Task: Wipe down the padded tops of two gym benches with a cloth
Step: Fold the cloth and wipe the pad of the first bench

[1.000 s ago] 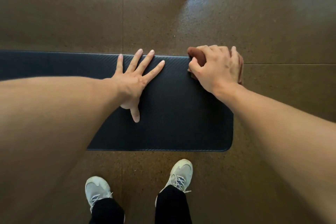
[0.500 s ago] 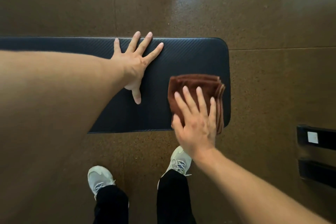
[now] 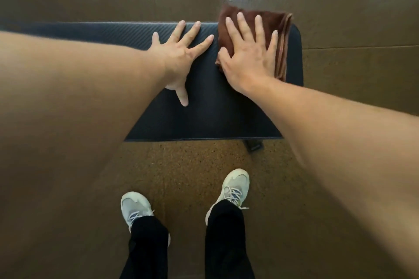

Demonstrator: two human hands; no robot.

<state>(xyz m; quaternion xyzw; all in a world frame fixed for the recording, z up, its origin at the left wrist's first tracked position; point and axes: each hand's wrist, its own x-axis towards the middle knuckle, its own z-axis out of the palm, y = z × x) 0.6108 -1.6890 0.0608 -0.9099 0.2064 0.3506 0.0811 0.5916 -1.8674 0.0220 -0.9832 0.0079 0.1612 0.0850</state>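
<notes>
both hands flat on the desk, fingers spread.
left hand [image 3: 179, 56] open, pressing the black pad [image 3: 226, 108]; right hand [image 3: 249, 54] open, flat on the folded brown cloth [image 3: 280, 36] at the pad's far right corner.

So the right hand [image 3: 249, 56] is now flat on the cloth [image 3: 280, 36] up at the table's [image 3: 204, 115] far right corner, after being at the near edge half a second ago, cloth overhanging the far edge.
</notes>
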